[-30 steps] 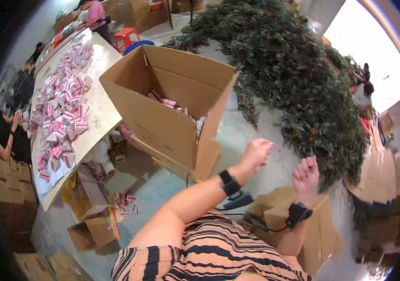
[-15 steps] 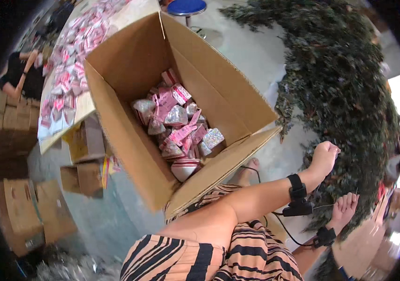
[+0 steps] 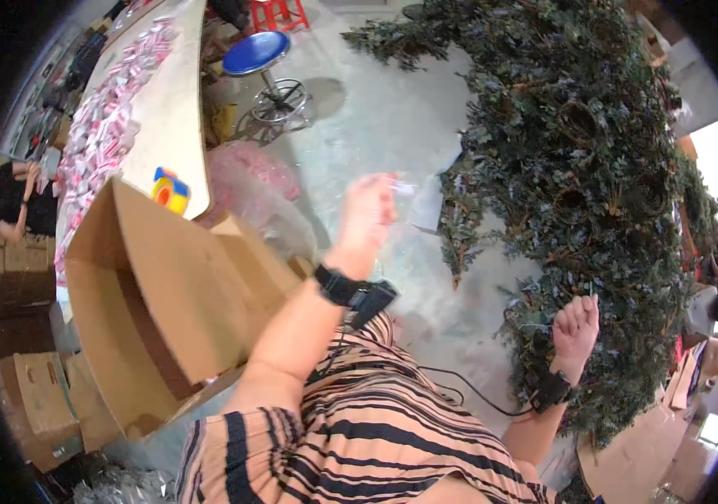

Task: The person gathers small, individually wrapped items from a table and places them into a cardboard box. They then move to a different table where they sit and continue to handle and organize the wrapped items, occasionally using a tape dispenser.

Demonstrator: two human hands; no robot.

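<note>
My left hand [image 3: 366, 212] is raised over the pale floor, somewhat smeared, its fingers pinched together. A small whitish, see-through scrap shows at its fingertips, too blurred to name. To the right, my right hand [image 3: 576, 326] is closed with its palm side up. From its fingers a thin pale strand [image 3: 535, 325] sticks out, in front of a large mass of green artificial foliage [image 3: 544, 126] with small bluish flowers. Left of my body stands a tall open cardboard box [image 3: 183, 294], tilted in view, its contents hidden by its walls.
A long table [image 3: 166, 109] at the left bears many pink-and-white packets [image 3: 111, 126] and a tape dispenser [image 3: 172, 193]. Beyond it are a blue stool [image 3: 258, 54] and a pink plastic bag [image 3: 258, 176]. Another person [image 3: 15, 202] works at the far left.
My view has swung right. My left hand has moved left, away from the foliage, while my right hand stays near it. The box has shifted left, and its packets are out of sight.
</note>
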